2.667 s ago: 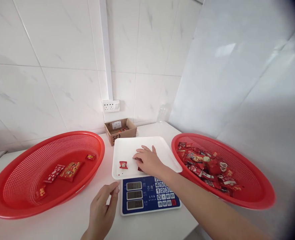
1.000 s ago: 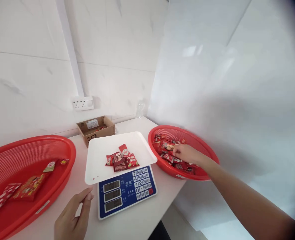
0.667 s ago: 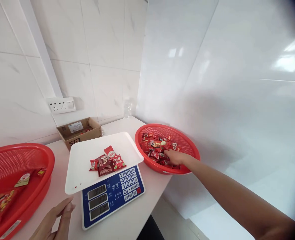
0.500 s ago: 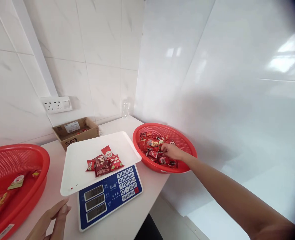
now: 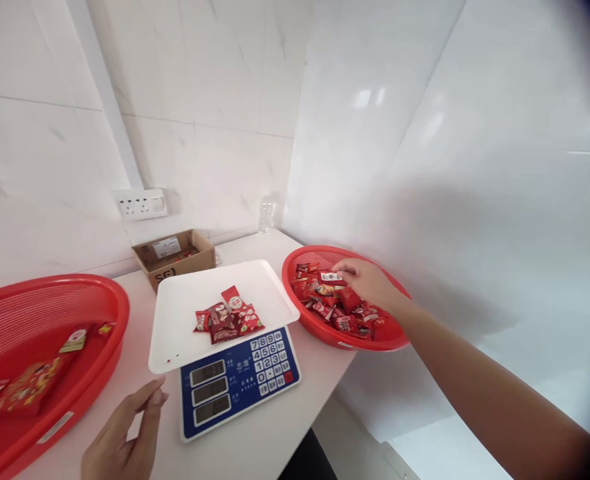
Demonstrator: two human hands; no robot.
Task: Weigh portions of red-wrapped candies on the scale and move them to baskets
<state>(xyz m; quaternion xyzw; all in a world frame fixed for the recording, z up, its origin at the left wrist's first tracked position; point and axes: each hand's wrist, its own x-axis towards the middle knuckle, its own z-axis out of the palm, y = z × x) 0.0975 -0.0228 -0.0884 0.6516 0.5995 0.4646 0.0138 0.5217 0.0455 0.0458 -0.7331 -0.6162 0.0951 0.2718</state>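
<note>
Your right hand (image 5: 372,287) pinches a small red packet with a white label (image 5: 331,277) between thumb and fingers, above the heap of red snack packets (image 5: 347,323) in the oval red plastic basket (image 5: 372,345) on your right. Your left hand (image 5: 109,441) is just beside the blue-panelled electronic scale (image 5: 247,385), its thumb and forefinger tips seemingly pressed together. A cluster of red and maroon wrapped packets (image 5: 225,321) lies on the scale's white rectangular tray (image 5: 175,317).
</note>
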